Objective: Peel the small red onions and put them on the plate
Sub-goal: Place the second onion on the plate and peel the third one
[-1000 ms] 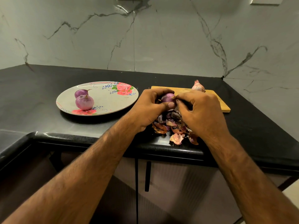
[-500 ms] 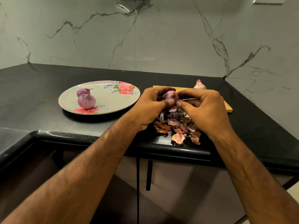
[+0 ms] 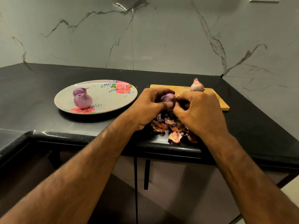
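Note:
My left hand (image 3: 148, 105) grips a small purple-red onion (image 3: 168, 98) above the black counter, thumb pressed across its front. My right hand (image 3: 199, 110) touches the onion's right side with curled fingers pinching at its skin. Under both hands lies a heap of peeled onion skins (image 3: 174, 130) near the counter's front edge. A floral plate (image 3: 113, 97) to the left carries two peeled onions (image 3: 83, 101), one behind the other. One unpeeled pale onion (image 3: 196, 85) stands on the far end of a wooden cutting board (image 3: 221, 104).
The black counter (image 3: 40, 94) meets a marble wall at the back and turns a corner at the right. Its rounded front edge (image 3: 80, 135) runs just below the skins. Cabinet doors with a dark handle (image 3: 146, 174) lie beneath.
The strip of skin my right hand was pulling sideways half a second ago is gone from view. My right fingers are back against the onion. Plate and board onion have not moved.

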